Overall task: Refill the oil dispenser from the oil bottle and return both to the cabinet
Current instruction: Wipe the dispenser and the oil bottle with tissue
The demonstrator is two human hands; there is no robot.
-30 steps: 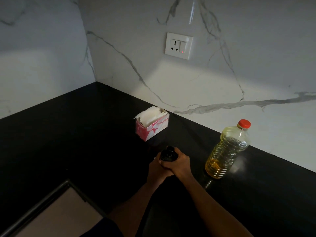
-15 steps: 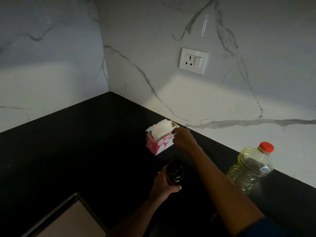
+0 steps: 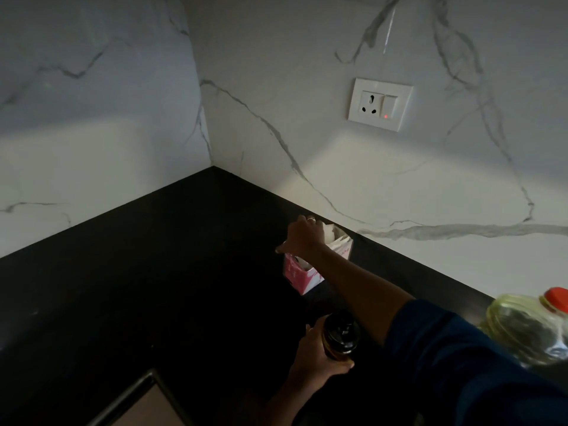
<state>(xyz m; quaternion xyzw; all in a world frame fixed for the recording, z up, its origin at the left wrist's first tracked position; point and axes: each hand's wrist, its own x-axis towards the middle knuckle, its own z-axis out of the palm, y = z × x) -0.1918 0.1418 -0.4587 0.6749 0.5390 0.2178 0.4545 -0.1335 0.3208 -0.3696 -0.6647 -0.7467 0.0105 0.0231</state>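
Note:
My left hand [image 3: 316, 361] grips the dark oil dispenser [image 3: 341, 335], which stands upright on the black counter [image 3: 153, 287]; its top is dark and hard to read. My right hand [image 3: 302, 238] reaches over it to the pink tissue box [image 3: 299, 276], fingers pinched on a white tissue [image 3: 333, 235] at the box's opening. The clear plastic oil bottle [image 3: 522, 327] with a red cap [image 3: 556, 299] stands at the right edge, partly filled with yellow oil and partly hidden by my blue sleeve.
White marble walls meet in a corner behind the counter. A wall socket [image 3: 379, 104] with a red light sits above the tissue box. A framed, lighter recess [image 3: 138, 404] cuts into the counter at the lower left.
My right hand left the dispenser's top and moved forward onto the tissue box, closing on a tissue. My left hand stays on the dispenser. The view has shifted closer and to the left.

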